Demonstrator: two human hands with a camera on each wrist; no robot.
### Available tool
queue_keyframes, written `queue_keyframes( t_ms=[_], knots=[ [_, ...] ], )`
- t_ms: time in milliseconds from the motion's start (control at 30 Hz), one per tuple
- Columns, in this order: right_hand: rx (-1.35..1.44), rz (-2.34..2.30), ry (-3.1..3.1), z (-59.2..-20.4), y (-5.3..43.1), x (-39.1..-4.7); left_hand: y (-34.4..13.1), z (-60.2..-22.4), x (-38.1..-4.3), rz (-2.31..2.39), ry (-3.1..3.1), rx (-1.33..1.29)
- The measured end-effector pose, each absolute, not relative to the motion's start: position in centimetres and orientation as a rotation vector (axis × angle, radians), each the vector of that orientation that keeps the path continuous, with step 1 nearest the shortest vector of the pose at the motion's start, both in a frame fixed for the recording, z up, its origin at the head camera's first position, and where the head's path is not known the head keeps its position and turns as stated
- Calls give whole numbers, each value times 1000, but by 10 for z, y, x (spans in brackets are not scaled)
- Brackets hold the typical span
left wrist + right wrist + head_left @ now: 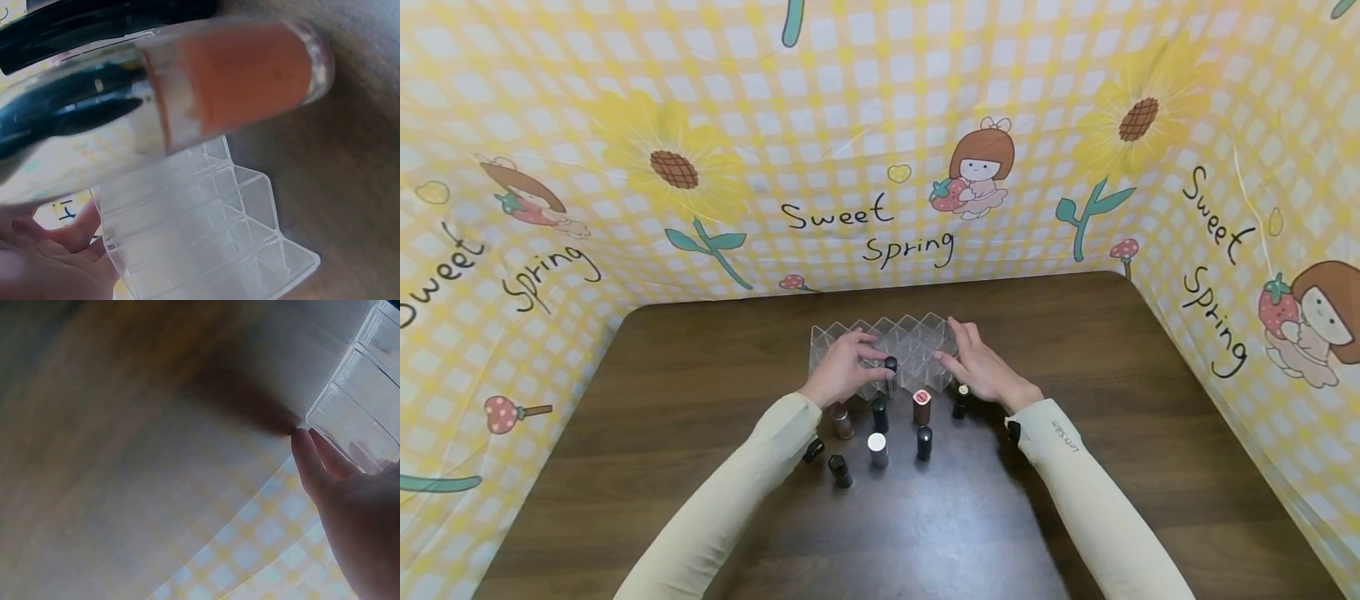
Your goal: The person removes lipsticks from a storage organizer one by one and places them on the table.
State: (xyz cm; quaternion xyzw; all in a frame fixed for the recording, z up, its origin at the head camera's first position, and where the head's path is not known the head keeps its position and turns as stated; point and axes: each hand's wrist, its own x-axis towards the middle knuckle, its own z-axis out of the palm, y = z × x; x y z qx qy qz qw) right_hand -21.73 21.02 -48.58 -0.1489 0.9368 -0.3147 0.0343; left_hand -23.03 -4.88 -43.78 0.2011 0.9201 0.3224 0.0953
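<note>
A clear plastic lipstick organizer (pixel 917 354) with zigzag compartments stands at the back middle of the table. At its front, my left hand (pixel 842 367) pinches a small tube with a black cap (pixel 891 364) between thumb and fingers. My right hand (pixel 985 367) holds the organizer's right end, thumb on the near side and fingers at the far corner. In the right wrist view, fingers (pixel 306 453) touch the clear corner. Large in the left wrist view is a clear-walled tube with orange-brown contents (pixel 250 75); beyond it the organizer shows.
Several lipstick tubes stand on the wooden table (pixel 700 358) before the organizer: a red-topped one (pixel 922 408), a white-capped one (pixel 877 450), a brownish one (pixel 842 422), black ones (pixel 924 443). Another black item (pixel 813 450) is beside my left sleeve. Checked cloth (pixel 850 150) walls the back and sides.
</note>
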Motion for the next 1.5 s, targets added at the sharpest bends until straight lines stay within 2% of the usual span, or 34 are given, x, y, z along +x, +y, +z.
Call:
queue_keyframes(
  t_ms=[1500],
  knots=[
    [-463,-986,2903,-485,209,-216,-54,-446,-227,1024,2740,657]
  ],
)
